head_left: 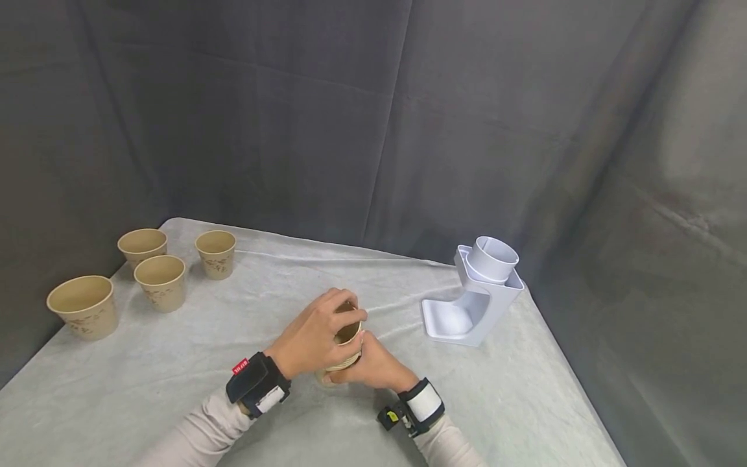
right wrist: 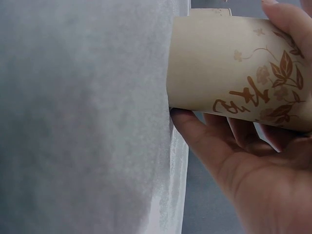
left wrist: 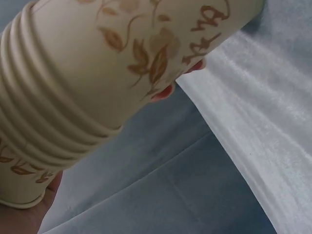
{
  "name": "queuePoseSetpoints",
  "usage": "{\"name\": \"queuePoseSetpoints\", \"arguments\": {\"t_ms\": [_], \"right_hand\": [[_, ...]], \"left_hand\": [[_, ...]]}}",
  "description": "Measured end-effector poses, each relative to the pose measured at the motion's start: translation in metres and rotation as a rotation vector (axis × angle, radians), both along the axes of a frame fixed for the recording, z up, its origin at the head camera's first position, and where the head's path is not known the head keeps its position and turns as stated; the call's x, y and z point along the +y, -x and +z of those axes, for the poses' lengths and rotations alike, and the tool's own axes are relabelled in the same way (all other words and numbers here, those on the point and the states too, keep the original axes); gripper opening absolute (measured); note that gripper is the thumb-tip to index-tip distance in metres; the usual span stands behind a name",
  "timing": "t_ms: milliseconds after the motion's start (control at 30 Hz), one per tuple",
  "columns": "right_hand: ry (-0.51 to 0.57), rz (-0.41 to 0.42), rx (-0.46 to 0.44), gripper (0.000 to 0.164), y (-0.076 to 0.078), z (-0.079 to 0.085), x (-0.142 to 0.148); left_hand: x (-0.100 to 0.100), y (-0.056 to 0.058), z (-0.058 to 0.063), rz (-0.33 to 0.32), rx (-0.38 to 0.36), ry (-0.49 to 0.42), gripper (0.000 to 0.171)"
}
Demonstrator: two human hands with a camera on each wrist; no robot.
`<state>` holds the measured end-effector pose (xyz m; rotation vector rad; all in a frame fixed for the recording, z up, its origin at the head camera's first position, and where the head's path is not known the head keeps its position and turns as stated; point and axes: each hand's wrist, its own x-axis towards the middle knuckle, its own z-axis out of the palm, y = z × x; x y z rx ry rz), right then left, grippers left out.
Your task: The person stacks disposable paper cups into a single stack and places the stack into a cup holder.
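Head and wrist views, both hands' fingers (head_left: 349,318) clamped on stacked cups (left wrist: 73,78), brown characters (right wrist: 249,93) (tilted) beside leaves (right wrist: 286,66)

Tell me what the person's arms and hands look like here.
The sleeves are pale; the left hand and right hand are gloveless. The left wristband is black with a white patch and red tag. The right wristband is black with a white panel, beside a black device with a yellow mark.

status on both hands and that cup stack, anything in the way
Left hand grips stack near top. Right hand grips it lower. Loose cups, white stand: apart, not blocking.
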<state>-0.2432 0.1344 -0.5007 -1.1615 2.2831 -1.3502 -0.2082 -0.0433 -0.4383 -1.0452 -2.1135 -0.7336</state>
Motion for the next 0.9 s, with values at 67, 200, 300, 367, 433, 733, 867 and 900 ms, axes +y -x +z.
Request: {"name": "queuePoseSetpoints", "arguments": {"t_ms": [67, 200, 300, 367, 433, 733, 867, 900], "right_hand": [[-0.012, -0.004, 0.032, 0.050, 0.000, 0.001, 0.000], [-0.041, 0.009, 0.114, 0.049, 0.000, 0.001, -0.001], [-0.056, 0.012, 0.145, 0.052, 0.000, 0.002, -0.001], [-0.059, 0.006, 0.150, 0.057, 0.000, 0.003, -0.002], [-0.061, 0.004, 0.157, 0.063, 0.000, 0.003, -0.002], [-0.028, 0.035, 0.157, 0.071, 0.002, 0.000, -0.003], [-0.004, 0.048, 0.153, 0.072, 0.002, -0.001, -0.002], [-0.001, 0.050, 0.153, 0.072, 0.002, -0.001, -0.002]], "left_hand": [[0.001, 0.000, -0.003, -0.002, 0.004, 0.011, 0.009], [0.003, 0.000, -0.009, 0.004, -0.001, 0.041, 0.010], [0.004, 0.000, -0.012, 0.014, -0.003, 0.051, 0.009], [0.005, 0.001, -0.013, 0.020, -0.001, 0.053, 0.008], [0.005, 0.001, -0.014, 0.025, -0.004, 0.057, 0.008], [0.005, 0.003, -0.022, 0.037, -0.022, 0.056, 0.009], [0.006, 0.004, -0.028, 0.037, -0.011, 0.024, 0.012], [0.006, 0.004, -0.029, 0.037, -0.010, 0.018, 0.013]]}}
